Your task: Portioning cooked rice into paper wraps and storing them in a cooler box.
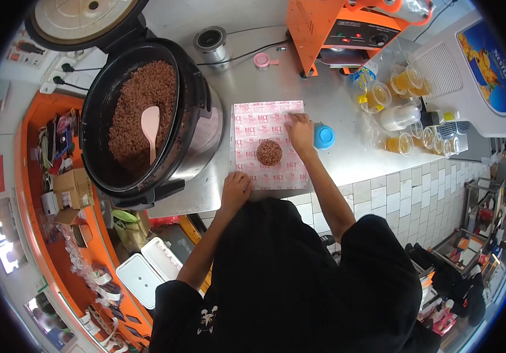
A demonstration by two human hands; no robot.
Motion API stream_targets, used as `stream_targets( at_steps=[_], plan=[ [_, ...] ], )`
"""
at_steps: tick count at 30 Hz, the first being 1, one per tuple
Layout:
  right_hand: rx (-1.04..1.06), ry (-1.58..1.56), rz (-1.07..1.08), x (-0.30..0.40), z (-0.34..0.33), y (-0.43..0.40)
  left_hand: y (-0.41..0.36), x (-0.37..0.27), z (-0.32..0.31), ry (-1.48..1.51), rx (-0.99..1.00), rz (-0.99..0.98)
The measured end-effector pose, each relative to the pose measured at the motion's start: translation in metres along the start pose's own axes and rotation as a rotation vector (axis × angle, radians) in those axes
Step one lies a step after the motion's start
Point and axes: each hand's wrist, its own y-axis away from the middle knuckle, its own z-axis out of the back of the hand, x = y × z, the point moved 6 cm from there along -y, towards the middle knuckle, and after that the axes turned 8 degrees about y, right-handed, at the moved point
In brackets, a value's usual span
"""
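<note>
A round mound of reddish-brown cooked rice [269,153] lies on a stack of pink printed wrapping paper [248,128] on the steel counter. My left hand [236,189] rests at the paper's lower left corner, fingers bent. At the paper's upper right edge, my right hand [300,132] touches the sheet with its fingertips; whether it pinches the sheet cannot be told. Just right of that hand sits a small blue bowl [324,137], apparently upside down. To the left, a large open rice cooker [182,119] holds more of the rice, with a pink rice paddle [150,123] in it.
An orange cup sealing machine [301,39] stands at the back, near a pink round mould [262,61] and a metal canister [211,42]. Plastic cups with orange drink [398,144] crowd the right. The steel counter's edge [359,176] runs close before me; a co-worker [469,291] stands lower right.
</note>
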Motion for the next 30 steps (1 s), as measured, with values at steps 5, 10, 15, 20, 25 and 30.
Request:
stream_targets(
  at_steps=[5, 10, 15, 20, 25, 30],
  plan=[
    [0.155, 0.020, -0.150, -0.004, -0.019, -0.004, -0.006, 0.003, 0.002, -0.011, 0.039, 0.008],
    [-0.086, 0.009, -0.050, 0.030, 0.027, 0.001, -0.038, -0.010, 0.015, 0.034, 0.028, -0.021],
    [0.056, -0.440, -0.043, 0.016, 0.018, 0.010, -0.135, -0.039, 0.017, 0.044, 0.006, -0.171],
    [0.413, -0.533, -0.230, 0.009, 0.036, -0.013, -0.203, -0.026, 0.010, 0.020, 0.192, -0.272],
    [0.534, -0.262, -0.047, -0.002, 0.034, -0.028, -0.219, 0.006, -0.002, -0.069, 0.572, 0.149],
    [0.465, 0.139, 0.016, -0.022, 0.016, -0.007, -0.205, 0.048, 0.008, -0.359, 0.525, 0.287]
  ],
)
